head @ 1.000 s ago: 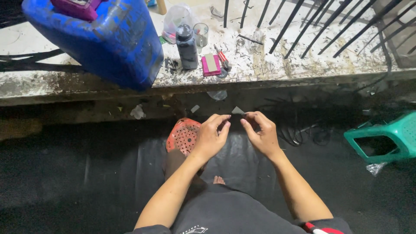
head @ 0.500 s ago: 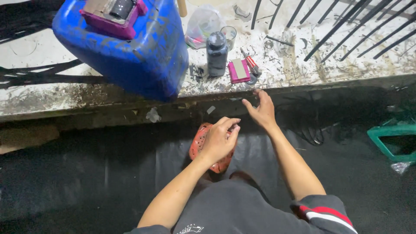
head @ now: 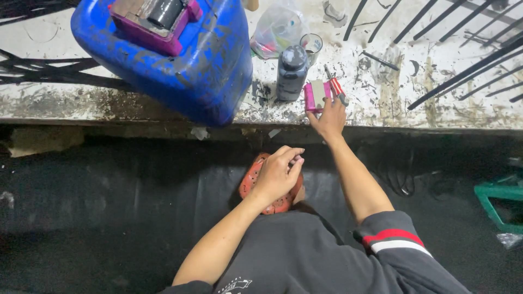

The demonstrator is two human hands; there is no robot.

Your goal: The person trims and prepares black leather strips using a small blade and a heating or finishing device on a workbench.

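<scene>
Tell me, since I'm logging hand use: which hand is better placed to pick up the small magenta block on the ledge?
Likely the right hand: it is stretched to the ledge, fingers at the magenta block. The left hand stays low over the lap.

A grimy white bench (head: 447, 103), streaked and spattered with black, runs across the top of the scene, its near edge chipped and dark. At the left a large blue plastic jerrycan (head: 180, 65) lies on its side, overhanging that near edge. Just to its right stands a dark bottle (head: 291, 73), with a clear plastic bag (head: 278, 30) and a small glass (head: 311, 43) behind it toward the far edge. A magenta box (head: 315, 97) and a red-handled tool (head: 338, 90) lie near the front edge, beside the bottle. Black rods (head: 463, 68) slant across the right end.
</scene>
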